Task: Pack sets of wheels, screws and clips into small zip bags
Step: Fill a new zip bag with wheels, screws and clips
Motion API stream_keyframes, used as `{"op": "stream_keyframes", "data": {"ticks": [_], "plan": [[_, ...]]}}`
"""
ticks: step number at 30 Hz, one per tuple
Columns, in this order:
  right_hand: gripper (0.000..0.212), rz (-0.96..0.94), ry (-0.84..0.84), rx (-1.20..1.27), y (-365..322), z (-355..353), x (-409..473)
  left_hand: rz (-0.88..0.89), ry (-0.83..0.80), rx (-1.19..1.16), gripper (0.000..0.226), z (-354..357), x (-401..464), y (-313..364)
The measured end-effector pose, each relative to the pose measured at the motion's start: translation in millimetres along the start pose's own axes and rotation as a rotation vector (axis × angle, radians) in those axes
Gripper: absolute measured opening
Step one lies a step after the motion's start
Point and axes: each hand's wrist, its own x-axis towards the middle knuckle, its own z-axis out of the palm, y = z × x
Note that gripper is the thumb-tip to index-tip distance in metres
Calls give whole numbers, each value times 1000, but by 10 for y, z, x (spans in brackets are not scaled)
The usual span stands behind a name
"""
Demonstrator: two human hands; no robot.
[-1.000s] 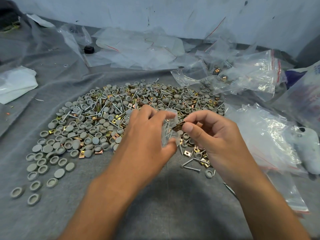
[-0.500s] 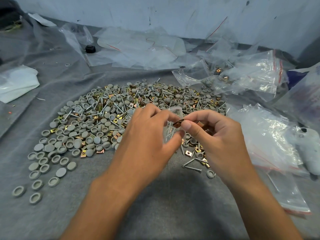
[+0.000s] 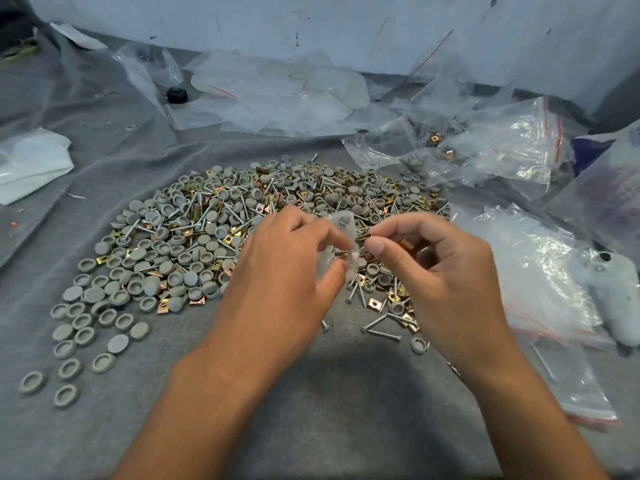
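Head view, left to right: loose grey wheels (image 3: 114,299), screws and brass clips heaped on the table (image 3: 346,393). Left hand (image 3: 284,271) pinches a small zip bag (image 3: 341,237) open above the heap; right hand (image 3: 440,271) pinches a clip (image 3: 364,235) at its mouth. Filling is underway; next, the clip likely needs dropping inside.

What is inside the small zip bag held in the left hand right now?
Through the small zip bag, held by the left hand, one brass clip and something grey near the top show. The fingers cover the rest.
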Motion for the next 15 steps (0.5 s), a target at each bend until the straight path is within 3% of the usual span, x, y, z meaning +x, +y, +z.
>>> {"op": "stream_keyframes", "data": {"ticks": [5, 8, 13, 15], "plan": [[15, -139, 15, -292, 16, 50, -37, 17, 6, -10, 33, -13, -3, 30], [23, -161, 34, -305, 5, 35, -42, 25, -4, -26, 37, -17, -4, 47], [21, 9, 150, -119, 9, -63, 2, 18, -19, -44, 39, -27, -5, 66], [18, 121, 80, -147, 82, -158, 42, 8, -13, -52, 38, -40, -6, 62]]}}
